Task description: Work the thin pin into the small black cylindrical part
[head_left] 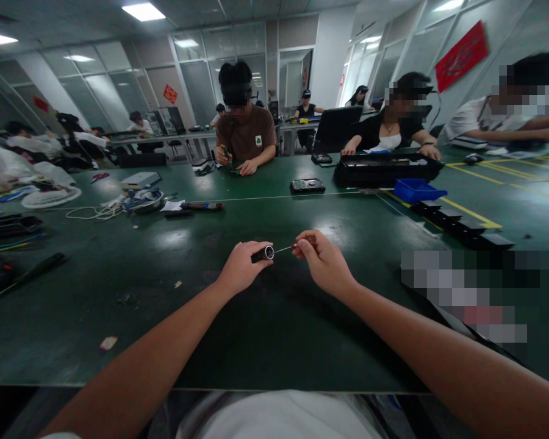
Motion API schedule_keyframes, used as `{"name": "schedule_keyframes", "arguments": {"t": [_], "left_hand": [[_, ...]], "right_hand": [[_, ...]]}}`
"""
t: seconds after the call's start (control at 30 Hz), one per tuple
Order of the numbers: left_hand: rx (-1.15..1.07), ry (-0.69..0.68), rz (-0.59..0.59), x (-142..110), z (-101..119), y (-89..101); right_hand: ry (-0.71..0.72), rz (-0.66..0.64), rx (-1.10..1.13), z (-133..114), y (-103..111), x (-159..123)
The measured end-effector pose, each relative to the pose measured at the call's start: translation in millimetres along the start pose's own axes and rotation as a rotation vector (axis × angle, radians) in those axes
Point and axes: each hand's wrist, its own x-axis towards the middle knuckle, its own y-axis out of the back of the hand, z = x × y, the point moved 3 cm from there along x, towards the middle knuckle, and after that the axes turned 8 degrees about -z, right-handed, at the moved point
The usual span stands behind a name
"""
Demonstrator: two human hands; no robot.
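- Two bare hands are at work over the green table [311, 360], near side, roughly center.
- L hand [240, 268]: fingers wrapped round a short black tube [263, 253], open end w/ pale rim facing R.
- R hand [327, 262]: pinching the red grip of a thin tool [283, 249], shaft pointing L into or at the tube mouth (can't tell if the tip's inside or just touching).
- Step in hand, AFAICT: working the tool at the tube's open end; both pcs are held up off the tabletop.
- Next move, my read: calls for a firm L grip, shaft in line w/ the opening, and light R finger control, bc a slip could scrape the rim.
- Elsewhere: pen-shaped driver [204, 206] lies far L; small black device [307, 185] far center; blue bin [418, 190] far R, just beside a row of black blocks [462, 224].
- Across the table, a co-worker [247, 131] in brown handles small parts.
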Motion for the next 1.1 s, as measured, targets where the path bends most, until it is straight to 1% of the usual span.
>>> {"name": "schedule_keyframes", "arguments": {"t": [0.13, 0.23, 0.3, 0.47, 0.67, 0.87, 1.0, 1.1], "left_hand": [[0.003, 0.004, -0.018, 0, 1, -0.3], [0.002, 0.005, -0.017, -1, -1, -1.0], [0.003, 0.003, -0.011, 0, -2, -1.4], [0.003, 0.002, -0.030, 0, -3, -2.2], [-0.003, 0.014, -0.037, 0, -3, -3.3], [-0.009, -0.005, -0.042, 0, -1, -2.7], [-0.015, -0.015, -0.040, 0, -2, -2.2], [-0.012, -0.011, -0.046, 0, -2, -2.1]], "right_hand": [[0.004, 0.039, -0.029, 0, 4, 0], [0.019, 0.095, -0.061, -5, 8, -2], [0.037, 0.107, -0.063, -9, 10, -4], [0.079, 0.038, -0.053, -11, 7, -5], [0.088, 0.054, -0.077, -9, 7, -5], [0.067, -0.030, -0.146, -11, 3, -4], [0.061, -0.020, -0.143, -9, 2, -3], [0.048, -0.015, -0.092, -6, 3, -1]]}}
